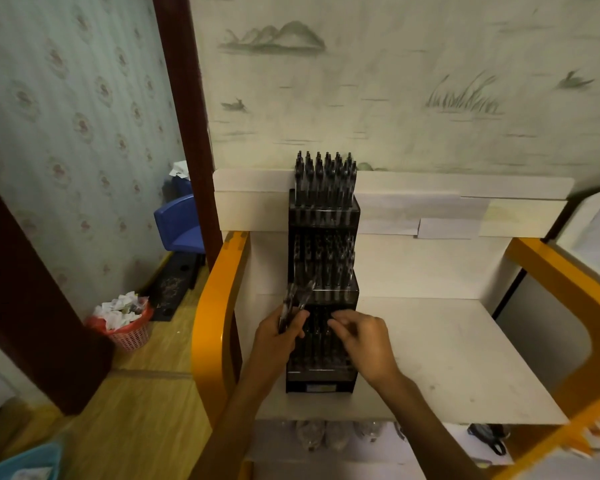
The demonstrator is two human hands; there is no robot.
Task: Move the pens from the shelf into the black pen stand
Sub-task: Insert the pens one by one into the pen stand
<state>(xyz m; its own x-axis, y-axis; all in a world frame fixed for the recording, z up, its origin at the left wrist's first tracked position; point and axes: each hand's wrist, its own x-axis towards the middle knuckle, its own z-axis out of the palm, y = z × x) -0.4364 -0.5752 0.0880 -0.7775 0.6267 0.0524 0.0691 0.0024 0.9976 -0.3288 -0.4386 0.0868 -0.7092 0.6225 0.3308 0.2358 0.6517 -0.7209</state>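
Pens [293, 303]: small bundle clasped in my left hand [280, 332], long axis tilted up-right, just beside black pen stand [323, 216] lower tier. Right hand [359, 336] nearer slots, fingertips pinched; contents indiscernible.

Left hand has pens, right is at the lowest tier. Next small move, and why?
Probably the right hand should pinch one pen from the dark pens bunched in the left hand and drop it into the tiered black pen stand's lowest tier, where its fingers look empty.
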